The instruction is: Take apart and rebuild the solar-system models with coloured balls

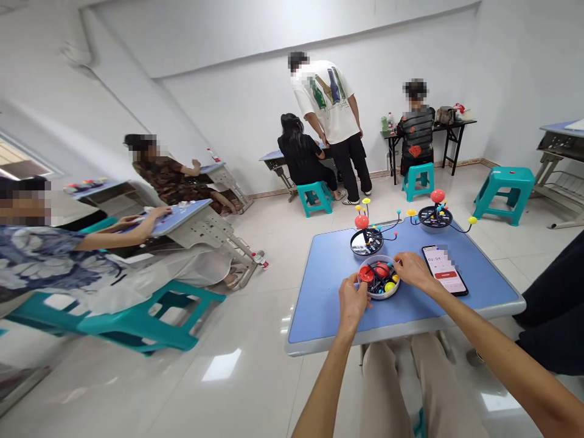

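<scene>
A clear round container [385,295] full of red and yellow balls and dark rods rests on the blue desk [328,274]. My left hand [353,303] closes on its left side, the thumb at the rim. At the container's upper right edge, my right hand [413,271] grips the rim with bent fingers. Just behind it stands an assembled planet model [366,242] on a round dark base, with a red ball on top and small coloured balls on arms. A second such model [435,218] is at the desk's far right corner.
A phone [444,271] showing a timer lies right of my right hand. A person in dark trousers [554,304] stands close to the desk's right. Other people sit at desks to the left and along the back wall. A teal stool [505,188] stands back right.
</scene>
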`<action>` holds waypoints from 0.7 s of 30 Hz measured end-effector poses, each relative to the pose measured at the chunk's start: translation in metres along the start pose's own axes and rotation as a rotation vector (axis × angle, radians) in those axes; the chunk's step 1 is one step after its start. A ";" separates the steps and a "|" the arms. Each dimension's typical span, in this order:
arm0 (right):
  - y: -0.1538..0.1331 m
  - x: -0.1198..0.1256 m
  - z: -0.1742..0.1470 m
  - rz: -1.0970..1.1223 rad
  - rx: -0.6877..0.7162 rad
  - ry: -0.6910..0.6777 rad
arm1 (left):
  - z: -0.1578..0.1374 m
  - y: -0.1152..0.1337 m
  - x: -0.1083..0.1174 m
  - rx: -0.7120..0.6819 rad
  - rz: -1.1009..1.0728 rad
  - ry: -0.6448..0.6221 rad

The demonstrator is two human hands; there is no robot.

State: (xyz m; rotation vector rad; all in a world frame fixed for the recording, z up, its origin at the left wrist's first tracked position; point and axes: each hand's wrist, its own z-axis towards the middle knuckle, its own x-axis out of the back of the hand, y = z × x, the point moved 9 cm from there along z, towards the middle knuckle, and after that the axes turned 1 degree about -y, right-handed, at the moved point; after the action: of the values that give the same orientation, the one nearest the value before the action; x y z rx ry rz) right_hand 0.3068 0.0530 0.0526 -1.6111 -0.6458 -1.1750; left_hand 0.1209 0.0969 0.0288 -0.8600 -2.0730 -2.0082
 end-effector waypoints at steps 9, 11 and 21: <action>-0.004 0.000 0.008 -0.046 -0.007 0.009 | 0.002 0.009 0.005 -0.090 0.101 0.049; -0.005 -0.001 0.008 -0.048 0.000 0.015 | 0.002 0.010 0.005 -0.104 0.100 0.055; -0.008 0.010 0.010 -0.013 0.050 0.039 | -0.004 0.014 0.042 -0.053 0.021 0.149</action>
State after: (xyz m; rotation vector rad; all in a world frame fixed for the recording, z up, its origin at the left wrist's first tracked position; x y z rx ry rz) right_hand 0.3074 0.0638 0.0647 -1.5410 -0.6564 -1.1879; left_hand 0.0914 0.1051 0.0617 -0.7134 -1.9313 -2.0569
